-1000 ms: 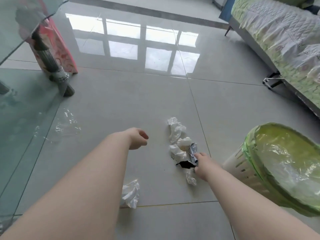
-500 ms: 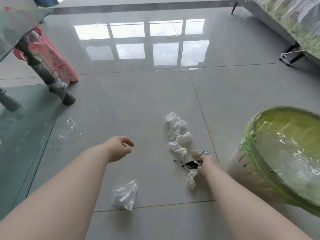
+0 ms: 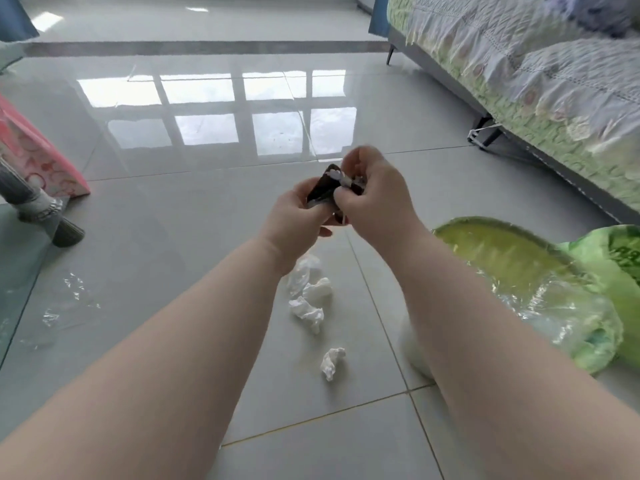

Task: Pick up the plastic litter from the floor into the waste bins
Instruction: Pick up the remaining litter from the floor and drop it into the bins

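Both hands are raised in front of me over the grey tiled floor. My left hand [image 3: 296, 221] and my right hand [image 3: 375, 199] together grip a black plastic wrapper [image 3: 322, 187] with a white bit at its top. Below them on the floor lie crumpled white pieces [image 3: 310, 297], and a smaller white scrap [image 3: 331, 363] nearer to me. A clear plastic film [image 3: 67, 299] lies at the left by the glass table. The waste bin [image 3: 512, 251], lined with a green bag, stands at the right, just beside my right forearm.
A glass table [image 3: 14, 258] with a dark leg [image 3: 52, 216] fills the left edge, with a pink bag [image 3: 38, 161] behind it. A sofa with a green and white cover [image 3: 540, 91] runs along the right. Open tiled floor stretches ahead.
My right hand lifted the black wrapper off the floor, and my left hand rose to meet it and took hold too. The view tilted up.
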